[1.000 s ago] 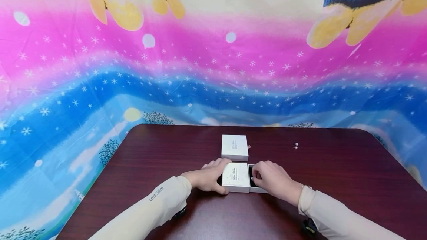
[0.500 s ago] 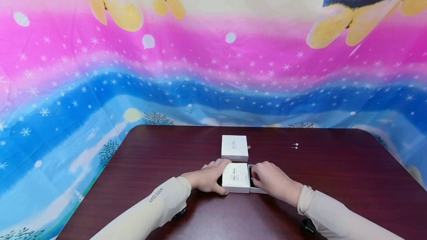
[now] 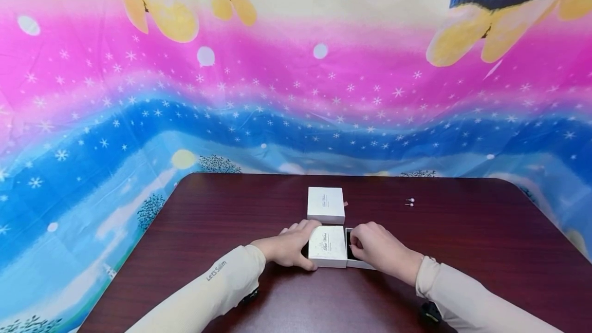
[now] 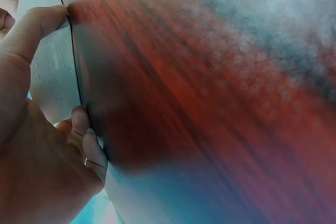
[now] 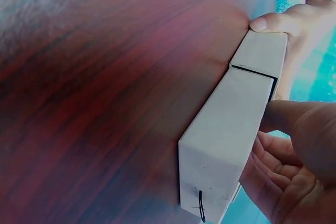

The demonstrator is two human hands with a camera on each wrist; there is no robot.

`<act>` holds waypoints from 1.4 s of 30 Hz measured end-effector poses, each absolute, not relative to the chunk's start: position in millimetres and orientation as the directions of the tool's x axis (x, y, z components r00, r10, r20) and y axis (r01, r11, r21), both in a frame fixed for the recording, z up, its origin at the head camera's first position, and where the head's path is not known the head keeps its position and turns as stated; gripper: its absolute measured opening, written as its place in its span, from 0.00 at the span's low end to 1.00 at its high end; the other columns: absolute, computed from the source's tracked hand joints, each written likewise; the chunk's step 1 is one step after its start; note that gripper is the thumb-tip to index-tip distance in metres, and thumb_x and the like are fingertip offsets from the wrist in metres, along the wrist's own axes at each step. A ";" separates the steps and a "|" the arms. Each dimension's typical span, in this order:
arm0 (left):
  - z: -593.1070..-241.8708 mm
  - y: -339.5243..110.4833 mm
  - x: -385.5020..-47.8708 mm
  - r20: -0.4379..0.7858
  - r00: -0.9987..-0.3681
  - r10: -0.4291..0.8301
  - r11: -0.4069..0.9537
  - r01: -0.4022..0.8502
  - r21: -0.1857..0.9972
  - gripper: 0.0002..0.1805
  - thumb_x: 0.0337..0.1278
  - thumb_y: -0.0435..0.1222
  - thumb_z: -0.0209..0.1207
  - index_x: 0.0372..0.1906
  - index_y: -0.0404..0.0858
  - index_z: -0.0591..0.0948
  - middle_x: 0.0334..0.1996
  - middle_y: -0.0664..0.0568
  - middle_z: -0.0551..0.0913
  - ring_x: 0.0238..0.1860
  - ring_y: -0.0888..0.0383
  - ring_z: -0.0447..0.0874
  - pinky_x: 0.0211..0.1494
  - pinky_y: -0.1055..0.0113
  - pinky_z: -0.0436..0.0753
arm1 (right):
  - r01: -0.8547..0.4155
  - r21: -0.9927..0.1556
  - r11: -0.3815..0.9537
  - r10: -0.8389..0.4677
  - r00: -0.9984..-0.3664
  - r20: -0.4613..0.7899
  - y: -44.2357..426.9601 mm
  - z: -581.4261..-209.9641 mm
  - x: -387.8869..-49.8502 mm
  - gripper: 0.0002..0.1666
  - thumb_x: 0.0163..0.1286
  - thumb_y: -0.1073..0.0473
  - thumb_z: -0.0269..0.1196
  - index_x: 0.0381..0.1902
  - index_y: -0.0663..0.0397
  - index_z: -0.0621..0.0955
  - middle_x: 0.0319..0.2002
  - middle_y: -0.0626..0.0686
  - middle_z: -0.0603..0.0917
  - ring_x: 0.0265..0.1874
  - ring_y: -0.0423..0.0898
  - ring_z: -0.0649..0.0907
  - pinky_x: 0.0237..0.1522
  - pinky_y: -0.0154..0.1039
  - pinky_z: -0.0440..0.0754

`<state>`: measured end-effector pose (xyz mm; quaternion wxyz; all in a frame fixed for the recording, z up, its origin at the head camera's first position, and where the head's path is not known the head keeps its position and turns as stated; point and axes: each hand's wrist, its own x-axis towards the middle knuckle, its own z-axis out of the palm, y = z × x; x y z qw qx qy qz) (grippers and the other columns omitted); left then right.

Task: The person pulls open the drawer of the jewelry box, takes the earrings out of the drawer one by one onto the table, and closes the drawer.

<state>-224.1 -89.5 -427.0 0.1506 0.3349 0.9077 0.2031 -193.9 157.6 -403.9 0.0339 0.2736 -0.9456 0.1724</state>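
In the head view, the left hand (image 3: 289, 245) grips the left side of a white box sleeve (image 3: 327, 243) with printed text, thumb at the front and fingers at the back. The box's drawer (image 3: 361, 264) sticks out on the right, dark inside. Over it, the right hand (image 3: 381, 252) has curled fingers reaching inside; whether they pinch anything is hidden. The left wrist view shows the left hand (image 4: 37, 108) around the sleeve (image 4: 55, 72). In the right wrist view, the right hand (image 5: 294, 156) is behind the drawer wall (image 5: 226, 114), which has a dark cord loop (image 5: 201, 205).
A second white box (image 3: 325, 203) with a small pink tab (image 3: 345, 203) stands directly behind the first. Two small pearl-headed pins or earrings (image 3: 411, 200) lie at the back right of the dark red table (image 3: 222, 209). A colourful printed cloth (image 3: 296, 91) hangs behind.
The right hand has shifted very slightly to the right, and a little more of the drawer's front edge shows. The left hand and the boxes look nearly unchanged.
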 end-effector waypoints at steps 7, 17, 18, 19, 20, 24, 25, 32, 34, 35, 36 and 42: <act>-427.3 -90.4 -223.7 -0.143 -0.728 0.671 0.692 0.545 0.474 0.50 0.47 0.48 0.74 0.73 0.45 0.58 0.65 0.52 0.68 0.58 0.55 0.67 0.60 0.61 0.66 | -0.530 -0.306 0.791 -0.505 -0.847 0.164 158.4 -401.9 -193.3 0.15 0.59 0.68 0.67 0.17 0.45 0.79 0.14 0.38 0.71 0.16 0.33 0.66 0.22 0.29 0.68; -427.2 -89.5 -224.5 -0.146 -0.732 0.666 0.697 0.541 0.471 0.50 0.47 0.48 0.74 0.73 0.45 0.59 0.65 0.52 0.69 0.58 0.55 0.68 0.59 0.62 0.66 | -0.537 -0.298 0.789 -0.505 -0.844 0.182 160.5 -401.0 -193.6 0.17 0.60 0.68 0.66 0.17 0.44 0.77 0.14 0.38 0.69 0.16 0.32 0.65 0.23 0.29 0.67; -427.3 -89.5 -224.6 -0.146 -0.733 0.665 0.698 0.540 0.470 0.50 0.46 0.48 0.74 0.73 0.45 0.59 0.64 0.52 0.69 0.57 0.55 0.68 0.59 0.62 0.66 | -0.541 -0.300 0.786 -0.507 -0.841 0.188 160.7 -400.9 -193.6 0.17 0.59 0.68 0.66 0.17 0.44 0.77 0.14 0.37 0.69 0.16 0.32 0.65 0.23 0.29 0.67; -427.2 -89.4 -224.6 -0.145 -0.733 0.664 0.699 0.540 0.470 0.50 0.46 0.48 0.74 0.72 0.45 0.59 0.64 0.52 0.69 0.57 0.56 0.68 0.59 0.62 0.66 | -0.543 -0.300 0.784 -0.508 -0.839 0.193 161.0 -400.8 -193.7 0.17 0.59 0.68 0.66 0.17 0.44 0.76 0.13 0.37 0.68 0.16 0.32 0.65 0.22 0.29 0.67; -427.2 -89.3 -224.5 -0.144 -0.734 0.664 0.699 0.540 0.469 0.50 0.46 0.48 0.75 0.72 0.45 0.59 0.64 0.52 0.69 0.56 0.56 0.68 0.58 0.62 0.66 | -0.546 -0.300 0.782 -0.509 -0.838 0.197 161.2 -400.7 -193.7 0.17 0.59 0.68 0.65 0.17 0.43 0.76 0.13 0.37 0.68 0.15 0.32 0.64 0.22 0.29 0.67; -426.9 -89.2 -224.2 -0.141 -0.734 0.664 0.699 0.543 0.465 0.50 0.46 0.48 0.75 0.72 0.45 0.59 0.63 0.52 0.69 0.56 0.56 0.67 0.58 0.63 0.66 | -0.549 -0.304 0.779 -0.511 -0.836 0.199 161.7 -400.3 -193.7 0.17 0.60 0.67 0.65 0.17 0.44 0.76 0.14 0.37 0.68 0.15 0.31 0.64 0.22 0.29 0.66; -426.8 -89.2 -224.2 -0.141 -0.734 0.665 0.699 0.543 0.465 0.50 0.46 0.48 0.75 0.72 0.45 0.59 0.63 0.52 0.69 0.56 0.56 0.68 0.57 0.63 0.66 | -0.547 -0.307 0.779 -0.511 -0.837 0.196 161.7 -400.0 -193.5 0.17 0.60 0.67 0.65 0.17 0.44 0.76 0.14 0.37 0.68 0.15 0.31 0.64 0.22 0.29 0.66; -427.2 -89.4 -224.3 -0.150 -0.731 0.665 0.701 0.542 0.464 0.51 0.46 0.48 0.74 0.73 0.45 0.58 0.65 0.52 0.69 0.57 0.56 0.67 0.58 0.63 0.66 | -0.527 -0.329 0.783 -0.496 -0.849 0.181 162.2 -396.3 -191.9 0.15 0.61 0.67 0.65 0.19 0.44 0.77 0.14 0.37 0.70 0.15 0.31 0.66 0.23 0.29 0.67; -427.0 -89.6 -224.4 -0.151 -0.731 0.665 0.700 0.541 0.466 0.51 0.46 0.48 0.74 0.73 0.45 0.58 0.65 0.52 0.68 0.57 0.56 0.67 0.58 0.63 0.66 | -0.521 -0.334 0.786 -0.491 -0.853 0.176 162.4 -395.2 -191.6 0.15 0.61 0.66 0.65 0.19 0.44 0.77 0.14 0.37 0.70 0.15 0.31 0.66 0.23 0.29 0.67; -427.1 -89.6 -224.5 -0.150 -0.732 0.665 0.700 0.541 0.466 0.51 0.46 0.48 0.74 0.73 0.45 0.58 0.65 0.52 0.69 0.57 0.56 0.67 0.58 0.63 0.66 | -0.519 -0.335 0.786 -0.490 -0.854 0.175 162.4 -394.6 -191.4 0.15 0.61 0.66 0.65 0.19 0.44 0.77 0.14 0.37 0.70 0.15 0.31 0.66 0.23 0.29 0.67; -427.1 -89.5 -224.4 -0.149 -0.732 0.665 0.700 0.542 0.465 0.51 0.46 0.48 0.74 0.73 0.45 0.58 0.64 0.52 0.69 0.57 0.56 0.67 0.58 0.63 0.66 | -0.518 -0.336 0.787 -0.488 -0.855 0.174 162.4 -394.1 -191.1 0.15 0.61 0.66 0.65 0.19 0.44 0.77 0.14 0.37 0.70 0.15 0.31 0.66 0.23 0.29 0.67; -427.3 -89.2 -223.8 -0.147 -0.734 0.663 0.702 0.542 0.461 0.51 0.46 0.48 0.74 0.73 0.44 0.58 0.64 0.52 0.69 0.57 0.56 0.68 0.57 0.63 0.66 | -0.515 -0.347 0.784 -0.484 -0.857 0.179 163.0 -392.8 -190.7 0.14 0.61 0.67 0.65 0.20 0.44 0.78 0.14 0.37 0.71 0.15 0.31 0.67 0.23 0.29 0.68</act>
